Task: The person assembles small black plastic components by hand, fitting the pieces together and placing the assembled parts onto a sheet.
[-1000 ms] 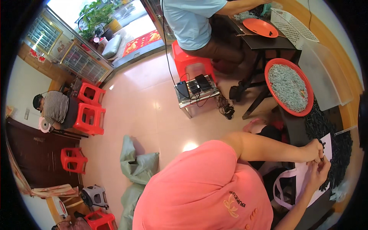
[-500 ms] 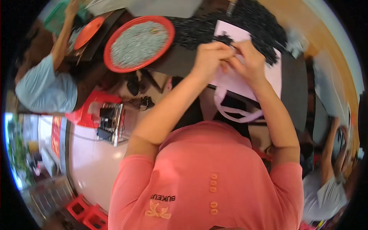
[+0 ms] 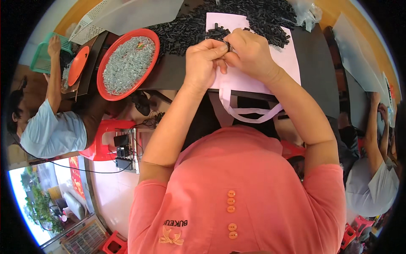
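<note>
Close together over a pale pink bag (image 3: pixel 292 63), my left hand (image 3: pixel 203 61) and my right hand (image 3: pixel 253 53) pinch a small black piece (image 3: pixel 229 45) between their fingertips. The fingers cover most of that piece, so its exact shape is hidden. Just behind the hands, a cluster of small black parts (image 3: pixel 218 32) lies on the bag. A big heap of similar short black pieces (image 3: pixel 182 29) spreads behind and to both sides. The bag's handle (image 3: pixel 249 114) hangs over the near table edge.
A red basin (image 3: pixel 101 80) full of small silvery pieces (image 3: pixel 129 65) stands at the table's left. Clear plastic bags (image 3: pixel 306 15) lie at the back right. A person in light blue (image 3: pixel 55 131) sits at left beside a green basket (image 3: pixel 42 55); another in grey (image 3: pixel 372 190) is at right.
The whole view has shifted, so the bag, basin and heap appear farther left. My hands stay together over the bag, still pinching, with the right hand turned slightly more over the piece.
</note>
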`<state>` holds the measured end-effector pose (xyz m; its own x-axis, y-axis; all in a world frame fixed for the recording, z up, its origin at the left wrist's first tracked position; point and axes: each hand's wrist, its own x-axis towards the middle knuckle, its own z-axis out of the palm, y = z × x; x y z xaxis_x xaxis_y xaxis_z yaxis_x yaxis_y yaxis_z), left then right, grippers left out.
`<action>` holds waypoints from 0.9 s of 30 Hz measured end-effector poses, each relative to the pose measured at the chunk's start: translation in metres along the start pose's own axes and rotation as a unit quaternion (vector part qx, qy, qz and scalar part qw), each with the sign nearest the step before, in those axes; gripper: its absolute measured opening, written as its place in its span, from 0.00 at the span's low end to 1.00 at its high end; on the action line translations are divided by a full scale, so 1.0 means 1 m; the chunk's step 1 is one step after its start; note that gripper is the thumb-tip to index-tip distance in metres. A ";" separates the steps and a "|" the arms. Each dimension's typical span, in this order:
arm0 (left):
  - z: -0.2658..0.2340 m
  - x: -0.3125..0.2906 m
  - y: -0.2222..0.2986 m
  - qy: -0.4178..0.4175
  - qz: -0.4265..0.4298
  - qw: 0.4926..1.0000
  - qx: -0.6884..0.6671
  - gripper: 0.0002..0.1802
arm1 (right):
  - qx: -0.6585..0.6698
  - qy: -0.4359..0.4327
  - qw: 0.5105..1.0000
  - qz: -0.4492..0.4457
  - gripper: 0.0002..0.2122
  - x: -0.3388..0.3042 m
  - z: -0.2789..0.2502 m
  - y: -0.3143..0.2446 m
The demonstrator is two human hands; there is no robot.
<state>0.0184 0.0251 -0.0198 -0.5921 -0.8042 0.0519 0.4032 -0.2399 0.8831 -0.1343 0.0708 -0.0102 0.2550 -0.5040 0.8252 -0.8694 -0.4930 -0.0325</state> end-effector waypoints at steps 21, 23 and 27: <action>0.014 0.001 0.015 0.006 0.031 0.998 0.060 0.07 | 0.053 0.031 0.996 0.060 0.12 -0.002 0.002 0.001; 0.019 0.008 0.031 0.038 0.089 0.988 0.123 0.08 | 0.101 0.019 0.989 0.109 0.15 0.002 -0.001 0.007; 0.008 0.048 0.118 0.061 0.276 0.900 0.331 0.07 | 0.149 0.078 0.968 0.187 0.21 0.008 -0.018 0.014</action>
<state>0.0323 -0.0378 0.0910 -0.3322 -0.7645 0.5524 0.0854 0.5589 0.8248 -0.1514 0.0724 0.0060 -0.1407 -0.5855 0.7984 -0.7217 -0.4914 -0.4876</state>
